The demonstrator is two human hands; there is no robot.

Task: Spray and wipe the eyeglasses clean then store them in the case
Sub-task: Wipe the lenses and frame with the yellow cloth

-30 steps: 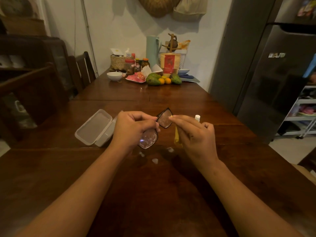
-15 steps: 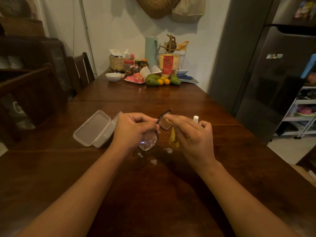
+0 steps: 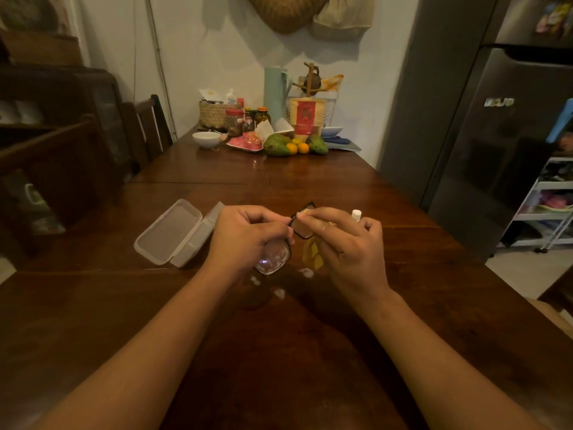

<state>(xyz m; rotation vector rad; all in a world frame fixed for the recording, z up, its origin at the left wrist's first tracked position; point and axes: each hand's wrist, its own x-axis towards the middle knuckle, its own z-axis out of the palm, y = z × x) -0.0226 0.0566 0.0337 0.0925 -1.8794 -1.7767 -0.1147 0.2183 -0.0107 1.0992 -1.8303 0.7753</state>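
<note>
Yellow cloth (image 3: 313, 256): pinched by the fingers (image 3: 305, 215) of my right hand (image 3: 347, 243) against the far lens of the eyeglasses (image 3: 273, 259). Its loose end hangs below my palm.
Frame grip: my left hand (image 3: 248, 234) curls its fingers round the frame near the bridge. It holds the eyeglasses just above the middle of the worktop (image 3: 279, 352).
Just changed: over the last second my right fingertips have slid along the far lens from its outer edge toward the bridge. My left grip is as it was.
Meaning: I judge the wipe to be under way on that lens. The near lens looks speckled and likely comes next.
Storage: the case (image 3: 173, 234) lies with its lid open just beside my left hand, toward the left edge. Nothing is in it yet.
Spray: only the white cap of the spray bottle (image 3: 356, 214) shows behind my right hand.
Pale spots: a few lie under the eyeglasses. I cannot tell whether they are droplets.
</note>
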